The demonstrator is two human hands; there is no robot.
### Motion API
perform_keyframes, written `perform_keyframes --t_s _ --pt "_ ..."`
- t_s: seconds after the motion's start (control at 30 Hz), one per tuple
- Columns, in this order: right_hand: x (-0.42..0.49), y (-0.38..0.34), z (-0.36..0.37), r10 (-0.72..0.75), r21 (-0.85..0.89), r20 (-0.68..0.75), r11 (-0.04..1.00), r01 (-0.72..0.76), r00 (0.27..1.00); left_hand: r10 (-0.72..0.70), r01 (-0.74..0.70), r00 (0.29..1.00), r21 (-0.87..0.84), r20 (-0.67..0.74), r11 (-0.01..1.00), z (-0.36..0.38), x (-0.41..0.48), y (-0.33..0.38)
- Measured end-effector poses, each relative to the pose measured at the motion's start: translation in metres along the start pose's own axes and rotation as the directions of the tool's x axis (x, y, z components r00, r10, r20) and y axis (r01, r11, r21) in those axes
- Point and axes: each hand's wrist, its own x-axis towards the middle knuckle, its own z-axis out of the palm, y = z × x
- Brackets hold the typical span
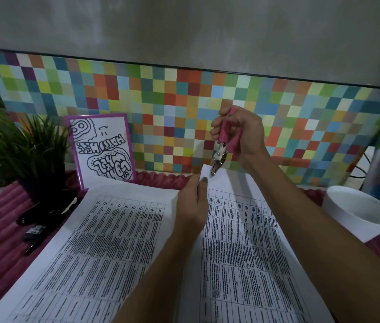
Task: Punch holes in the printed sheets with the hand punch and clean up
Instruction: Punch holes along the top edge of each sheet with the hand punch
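Pink punch point(219, 153) in right hand point(246, 134)

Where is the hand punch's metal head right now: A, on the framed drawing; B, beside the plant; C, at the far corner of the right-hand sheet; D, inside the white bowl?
C: the right hand grips the hand punch, its metal head over the corner of the sheet that the left hand pinches.
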Motion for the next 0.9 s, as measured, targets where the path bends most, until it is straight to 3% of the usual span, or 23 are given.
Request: perform_keyframes --t_s 0.7,0.9 --pt "0.001 0.014 0.013 -0.084 -0.005 -0.156 0.996 0.085 0.984 -0.017 0.017 0.999 0.007 0.040 1.000 -0.002 -0.002 0.005" --pt "-0.007 0.005 0.007 0.145 0.020 0.006 0.989 -0.145 0.989 -0.044 0.044 0.999 0.016 -0.009 0.999 -0.004 -0.001 0.005"
